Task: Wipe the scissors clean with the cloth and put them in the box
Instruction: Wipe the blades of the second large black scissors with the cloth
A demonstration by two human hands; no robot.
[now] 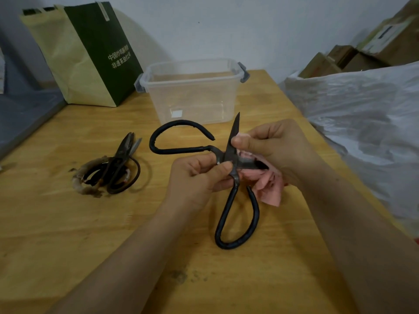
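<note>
One pair of large black iron scissors (233, 132), dull and dark-bladed, is held wide open above the middle of the wooden bench (68, 223). The left hand (195, 175) has its grip pinching the pivot. The right hand (278, 146) has its grip pinching one crumpled pink cloth (269, 189) round a blade. One clear plastic box (192, 96) with grey latches stands at the far edge. A heap of worn old scissors (118, 168), at least two pairs, lies toward the left edge. One green-and-cream paper bag (90, 55) carries two lines of white Chinese characters, too blurred to read.

You face a light wooden table (68, 223) set against a pale grey wall (226, 30). Cardboard boxes (353, 57) are stacked at your far right, and a grey surface (22, 114) lies at your left.
</note>
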